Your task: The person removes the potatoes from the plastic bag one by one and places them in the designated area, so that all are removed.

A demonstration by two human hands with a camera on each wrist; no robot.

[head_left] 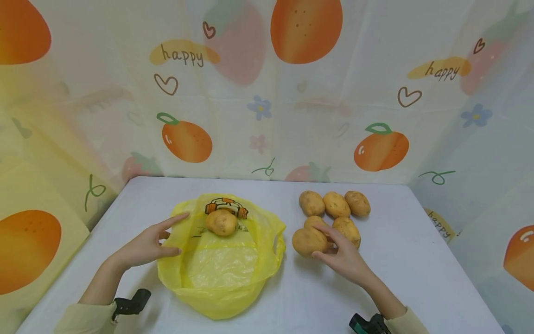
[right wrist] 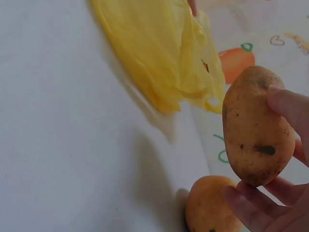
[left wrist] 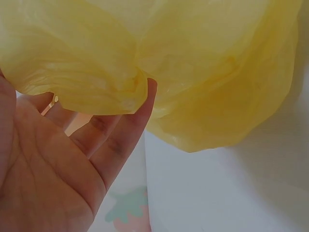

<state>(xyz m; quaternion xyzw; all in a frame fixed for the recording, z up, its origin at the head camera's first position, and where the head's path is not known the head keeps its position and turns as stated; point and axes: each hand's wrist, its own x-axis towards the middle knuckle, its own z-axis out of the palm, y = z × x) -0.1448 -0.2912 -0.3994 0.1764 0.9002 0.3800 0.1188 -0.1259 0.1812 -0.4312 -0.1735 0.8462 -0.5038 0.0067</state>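
Note:
A yellow plastic bag point(head_left: 219, 260) lies with its mouth spread wide on the left half of the table. At its left rim is my left hand point(head_left: 143, 243), its fingers spread and touching the plastic; in the left wrist view the film drapes over the extended fingers point(left wrist: 123, 137). Inside the bag sits a potato point(head_left: 224, 223), perhaps with a second one against it. My right hand point(head_left: 344, 257) grips a potato point(right wrist: 258, 125) between thumb and fingertips, lifted off the table to the right of the bag. Part of a potato point(head_left: 314, 221) shows just behind it.
Several more potatoes, among them a back left one point(head_left: 311, 203) and a front right one point(head_left: 348, 232), are grouped beyond my right hand. A white cloth covers the table point(head_left: 417, 269). Behind it hangs a fruit-printed curtain point(head_left: 292, 139).

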